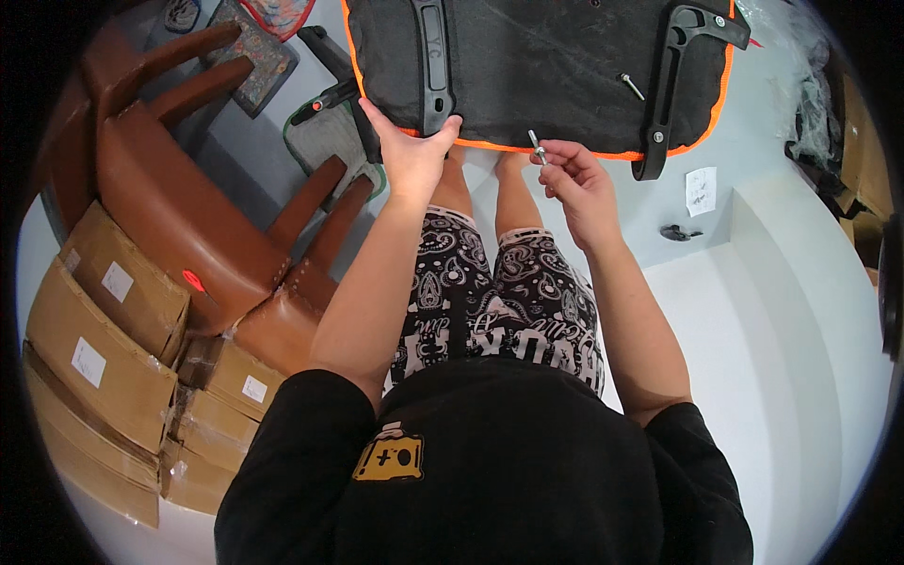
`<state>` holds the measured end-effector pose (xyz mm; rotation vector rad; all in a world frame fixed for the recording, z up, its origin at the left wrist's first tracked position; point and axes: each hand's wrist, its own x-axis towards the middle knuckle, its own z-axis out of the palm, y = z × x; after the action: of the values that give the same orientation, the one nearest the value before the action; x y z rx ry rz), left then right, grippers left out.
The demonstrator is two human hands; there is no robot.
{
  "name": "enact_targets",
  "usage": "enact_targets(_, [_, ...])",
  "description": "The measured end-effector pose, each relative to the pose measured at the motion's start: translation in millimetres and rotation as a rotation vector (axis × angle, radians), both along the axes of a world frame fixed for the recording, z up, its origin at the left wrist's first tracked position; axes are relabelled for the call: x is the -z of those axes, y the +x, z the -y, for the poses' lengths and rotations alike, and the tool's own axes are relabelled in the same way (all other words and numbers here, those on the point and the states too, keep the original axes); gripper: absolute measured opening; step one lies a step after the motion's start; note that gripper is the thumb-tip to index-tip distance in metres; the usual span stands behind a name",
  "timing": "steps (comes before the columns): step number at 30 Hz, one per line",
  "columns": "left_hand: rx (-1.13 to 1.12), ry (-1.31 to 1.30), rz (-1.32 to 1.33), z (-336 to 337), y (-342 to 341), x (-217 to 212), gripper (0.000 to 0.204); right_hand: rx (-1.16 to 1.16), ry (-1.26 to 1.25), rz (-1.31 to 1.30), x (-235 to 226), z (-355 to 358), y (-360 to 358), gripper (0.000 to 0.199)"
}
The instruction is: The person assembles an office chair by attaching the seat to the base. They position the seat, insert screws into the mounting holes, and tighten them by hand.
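A black seat cushion (546, 56) with orange piping is in front of me, its underside facing me. My left hand (414, 162) grips its near edge, thumb and forefinger on either side of the end of a black plastic armrest bracket (434, 71). The other fingers are hidden. Just off the near edge, my right hand (579, 184) pinches a small silver bolt (536, 146) between thumb and fingers, tilted up. Another bolt (632, 87) sticks out of the cushion near the right-hand bracket (664, 94), which has bolts in it.
Brown leather furniture (179, 198) with stubby legs lies to my left, above several cardboard boxes (113, 348). A grey mesh panel (330, 146) is behind. At right are a paper sheet (701, 191), a small black part (680, 233) and clear plastic wrap (800, 75).
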<state>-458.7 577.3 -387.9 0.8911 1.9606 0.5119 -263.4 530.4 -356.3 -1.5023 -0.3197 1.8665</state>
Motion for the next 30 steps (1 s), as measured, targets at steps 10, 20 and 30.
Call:
enact_targets(10, [-0.058, 0.111, 0.069, 5.4, -23.8, 9.7, 0.113, 0.023, -0.018, -0.034, 11.6, -4.3, -13.6, 0.025])
enact_targets(20, [-0.099, 0.200, 0.268, 7.2, -24.3, 14.9, 0.113, 0.097, 0.067, -0.023, 19.4, -19.6, -21.2, 0.027])
enact_targets(30, [-0.329, -0.216, 0.452, -12.2, -43.1, 26.3, 0.072, 0.094, 0.201, 0.089, 19.5, -16.0, -30.3, 0.027])
